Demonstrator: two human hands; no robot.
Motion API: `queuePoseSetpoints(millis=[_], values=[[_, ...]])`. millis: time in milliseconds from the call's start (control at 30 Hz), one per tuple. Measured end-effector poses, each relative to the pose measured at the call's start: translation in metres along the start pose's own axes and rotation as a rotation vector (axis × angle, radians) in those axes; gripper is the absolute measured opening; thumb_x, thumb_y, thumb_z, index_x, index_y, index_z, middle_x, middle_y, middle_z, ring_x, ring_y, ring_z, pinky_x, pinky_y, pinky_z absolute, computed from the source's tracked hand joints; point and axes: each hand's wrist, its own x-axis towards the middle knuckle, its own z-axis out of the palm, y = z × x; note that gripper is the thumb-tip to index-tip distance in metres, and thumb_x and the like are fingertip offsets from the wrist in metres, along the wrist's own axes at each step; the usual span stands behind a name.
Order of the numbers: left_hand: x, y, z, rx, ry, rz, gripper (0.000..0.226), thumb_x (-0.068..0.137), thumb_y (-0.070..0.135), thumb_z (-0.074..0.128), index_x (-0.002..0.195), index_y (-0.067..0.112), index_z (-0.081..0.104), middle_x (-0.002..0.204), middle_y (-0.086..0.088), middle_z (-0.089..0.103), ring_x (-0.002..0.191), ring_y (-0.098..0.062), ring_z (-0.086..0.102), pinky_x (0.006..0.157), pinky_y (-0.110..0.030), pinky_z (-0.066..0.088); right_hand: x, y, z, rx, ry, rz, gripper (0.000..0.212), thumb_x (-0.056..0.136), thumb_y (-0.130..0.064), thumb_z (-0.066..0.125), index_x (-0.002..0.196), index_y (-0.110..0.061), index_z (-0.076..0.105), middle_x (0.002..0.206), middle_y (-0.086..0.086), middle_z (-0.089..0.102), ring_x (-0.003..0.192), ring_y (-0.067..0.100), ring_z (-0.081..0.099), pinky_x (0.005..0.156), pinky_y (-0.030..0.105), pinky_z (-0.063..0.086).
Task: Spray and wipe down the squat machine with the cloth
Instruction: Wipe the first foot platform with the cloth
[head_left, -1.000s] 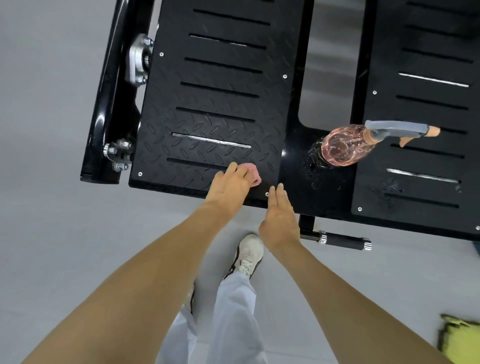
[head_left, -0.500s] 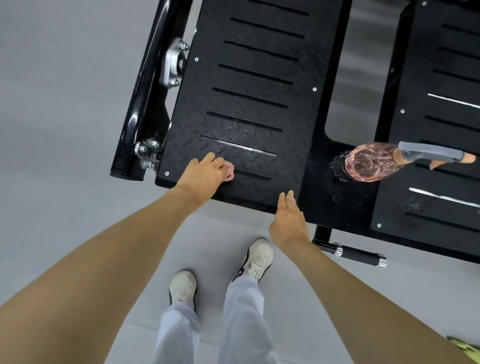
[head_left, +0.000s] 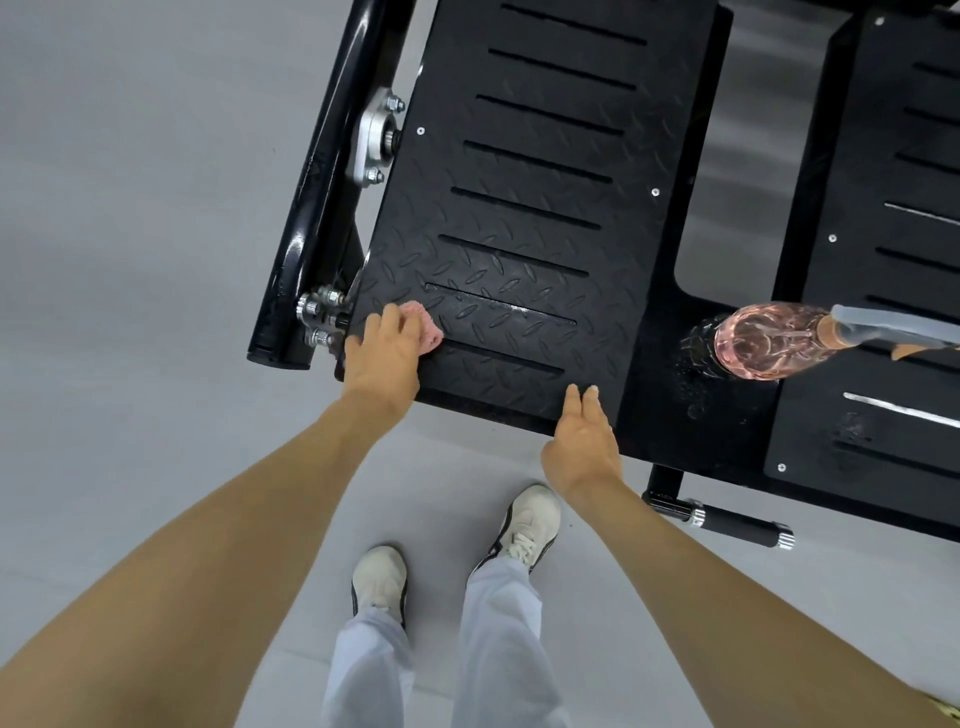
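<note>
one wide-angle view, worn on the head, looks steeply down from standing height, fairly near the black diamond-tread metal footplate (head_left: 524, 260), with pale grey floor (head_left: 130, 208) around it.

The floor (head_left: 135, 218) is one smooth, pale grey surface, matte and plain, running from the near edge up to the far left. Light falls soft and even on it and throws only faint, blurred shadows. The grey turns slightly darker toward the far left. At the near right corner a yellow-green sliver (head_left: 948, 713) shows at the frame's edge, too little of it to identify.
</note>
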Motion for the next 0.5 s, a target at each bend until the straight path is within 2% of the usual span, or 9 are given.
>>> queuePoseSetpoints(millis=[67,133,233,300,367,433,500], values=[[-0.004,0.007,0.016,-0.028,0.058,-0.07,0.059,0.081,0.01,0.062,0.134,0.013,0.035,0.136,-0.005,0.034,0.124,-0.03,0.033,0.107,-0.05,0.028,0.003,-0.001,0.0,0.009,0.01,-0.009,0.076,0.091,0.002,0.044,0.153,-0.01,0.001,0.16,0.012,-0.007,0.147,0.027,0.004,0.119,0.037,0.015],[-0.005,0.01,0.026,-0.105,0.148,-0.109,0.053,0.081,0.01,0.06,0.13,0.012,0.039,0.138,-0.005,0.036,0.126,-0.032,0.032,0.109,-0.051,0.024,0.005,0.001,0.0,0.002,0.029,-0.024,0.077,0.09,0.003,0.044,0.153,-0.01,0.002,0.16,0.011,-0.007,0.147,0.026,0.004,0.119,0.037,0.015],[-0.003,0.011,0.029,-0.118,0.247,-0.116,0.036,0.086,0.001,0.051,0.121,0.007,0.046,0.126,-0.011,0.047,0.114,-0.034,0.042,0.099,-0.041,0.032,0.004,0.007,0.004,-0.016,0.047,-0.048,0.077,0.089,0.004,0.044,0.153,-0.01,0.003,0.16,0.011,-0.006,0.147,0.025,0.005,0.12,0.037,0.014],[0.003,0.014,0.022,-0.229,0.283,-0.163,0.026,0.088,-0.004,0.045,0.111,0.006,0.05,0.114,-0.012,0.053,0.105,-0.033,0.047,0.093,-0.039,0.036,0.004,0.009,0.006,-0.004,0.059,-0.049,0.077,0.088,0.005,0.044,0.153,-0.01,0.005,0.16,0.01,-0.006,0.147,0.024,0.006,0.12,0.037,0.013],[0.007,0.02,0.007,-0.613,0.234,-0.277,0.021,0.087,-0.004,0.04,0.101,0.006,0.053,0.101,-0.009,0.057,0.097,-0.029,0.052,0.084,-0.037,0.041,0.003,0.01,0.007,0.014,0.072,-0.055,0.076,0.088,0.006,0.044,0.153,-0.01,0.007,0.16,0.01,-0.004,0.147,0.024,0.009,0.12,0.037,0.015],[0.009,0.029,-0.005,-1.106,0.071,-0.389,0.018,0.087,-0.001,0.039,0.092,0.01,0.052,0.089,-0.002,0.056,0.087,-0.022,0.052,0.074,-0.031,0.042,0.004,0.01,0.005,0.037,0.073,-0.057,0.077,0.087,0.007,0.044,0.153,-0.01,0.009,0.16,0.01,-0.002,0.147,0.024,0.01,0.119,0.037,0.017],[0.005,0.038,-0.015,-1.448,-0.118,-0.552,0.013,0.088,0.002,0.043,0.089,0.011,0.053,0.089,-0.004,0.059,0.087,-0.021,0.056,0.079,-0.034,0.046,0.004,0.01,0.002,0.05,0.075,-0.052,0.077,0.087,0.007,0.045,0.153,-0.011,0.009,0.16,0.011,-0.001,0.147,0.025,0.011,0.119,0.037,0.018]])
